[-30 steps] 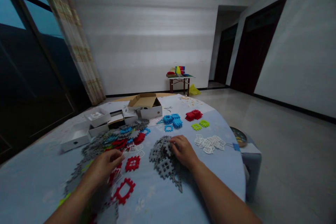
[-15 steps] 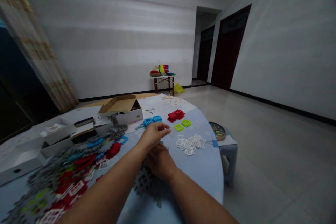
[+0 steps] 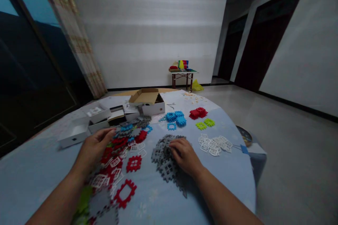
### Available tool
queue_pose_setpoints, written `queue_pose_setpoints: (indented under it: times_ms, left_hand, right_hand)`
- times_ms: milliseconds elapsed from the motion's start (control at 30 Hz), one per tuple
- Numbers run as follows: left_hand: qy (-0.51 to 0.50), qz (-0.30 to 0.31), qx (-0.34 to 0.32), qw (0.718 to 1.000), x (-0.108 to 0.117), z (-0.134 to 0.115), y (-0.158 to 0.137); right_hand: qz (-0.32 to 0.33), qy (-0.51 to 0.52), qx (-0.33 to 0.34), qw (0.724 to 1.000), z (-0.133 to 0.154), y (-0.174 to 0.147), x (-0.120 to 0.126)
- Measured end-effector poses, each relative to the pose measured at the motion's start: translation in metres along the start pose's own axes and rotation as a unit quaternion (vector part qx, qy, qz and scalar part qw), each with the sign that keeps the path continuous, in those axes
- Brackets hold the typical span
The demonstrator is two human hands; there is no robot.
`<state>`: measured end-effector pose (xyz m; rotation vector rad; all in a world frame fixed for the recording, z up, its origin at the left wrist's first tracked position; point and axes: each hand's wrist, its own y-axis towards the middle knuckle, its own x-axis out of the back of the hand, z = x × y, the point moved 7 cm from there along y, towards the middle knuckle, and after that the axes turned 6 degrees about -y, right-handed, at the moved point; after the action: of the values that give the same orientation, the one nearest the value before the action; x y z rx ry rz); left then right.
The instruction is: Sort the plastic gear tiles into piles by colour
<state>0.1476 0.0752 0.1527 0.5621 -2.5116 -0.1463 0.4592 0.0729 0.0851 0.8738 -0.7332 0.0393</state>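
My left hand (image 3: 96, 147) is over the left edge of a mixed heap of plastic interlocking pieces (image 3: 118, 142), its thumb and fingers drawn together near grey pieces. Anything between those fingertips is too small to make out. My right hand (image 3: 185, 156) rests at the right side of a separate pile of grey interlocking pieces (image 3: 167, 168), fingers curled down onto it; what they grip is hidden. Between the hands lie a red square window piece (image 3: 133, 163) and a red open frame piece (image 3: 125, 193). White lattice pieces (image 3: 99, 181) are scattered through the mixed heap.
Sorted groups lie farther right: blue pieces (image 3: 179, 117), red pieces (image 3: 198, 113), green pieces (image 3: 201, 126) and white lattice pieces (image 3: 213, 145). Open boxes (image 3: 151, 107) stand at the back left. A stool (image 3: 257, 158) is beyond the round table's (image 3: 224, 186) right edge.
My left hand has moved left, away from my right hand, to the mixed heap. My right hand remains at the grey pile, which is now uncovered. The view has turned left.
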Motion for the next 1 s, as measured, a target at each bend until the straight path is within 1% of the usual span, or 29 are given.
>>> queue_pose_setpoints:
  times_ms: [67,100,167,233,300,500,567,633,667,733,800,867,933,1000]
  left_hand:
    - [0.008,-0.076,0.044,0.996,0.039,0.038,-0.003]
    - [-0.004,-0.098,0.058,0.993,0.053,0.055,-0.005]
    - [-0.043,-0.142,0.078,0.986,0.073,0.085,-0.01]
    - [-0.076,-0.172,0.088,0.978,0.084,0.108,-0.015]
    - [-0.092,-0.187,0.092,0.974,0.087,0.125,-0.019]
    - [-0.151,-0.178,0.102,0.967,0.087,0.162,-0.015]
    - [-0.177,-0.179,0.101,0.963,0.088,0.171,-0.011]
    - [-0.197,-0.182,0.101,0.958,0.088,0.178,-0.009]
    - [-0.204,-0.188,0.103,0.955,0.089,0.181,-0.008]
    - [-0.21,-0.205,0.106,0.95,0.088,0.185,-0.007]
    - [-0.209,-0.215,0.106,0.948,0.086,0.188,-0.006]
    - [-0.202,-0.212,0.101,0.951,0.083,0.189,-0.005]
    - [-0.192,-0.21,0.097,0.954,0.081,0.189,-0.004]
    - [-0.181,-0.211,0.096,0.956,0.081,0.189,-0.004]
  right_hand:
    - [0.004,-0.009,0.012,1.0,0.002,-0.001,-0.002]
    - [0.004,-0.016,0.02,1.0,0.004,-0.002,-0.004]
    - [0.004,-0.036,0.036,0.999,0.008,-0.003,-0.006]
    - [0.003,-0.058,0.047,0.997,0.011,-0.004,-0.007]
    - [0.001,-0.078,0.054,0.995,0.014,-0.005,-0.007]
    - [-0.008,-0.109,0.068,0.992,0.026,-0.006,-0.002]
    - [-0.004,-0.106,0.08,0.991,0.039,-0.004,-0.004]
    - [0.013,-0.089,0.102,0.991,0.059,-0.001,-0.009]
    - [0.029,-0.074,0.115,0.99,0.071,0.001,-0.015]
    - [0.082,-0.04,0.137,0.986,0.098,0.006,-0.031]
    - [0.15,-0.013,0.15,0.977,0.125,0.011,-0.053]
    - [0.208,-0.001,0.162,0.965,0.149,0.015,-0.076]
    - [0.25,0.002,0.173,0.953,0.167,0.019,-0.097]
    - [0.285,-0.005,0.173,0.943,0.178,0.02,-0.117]
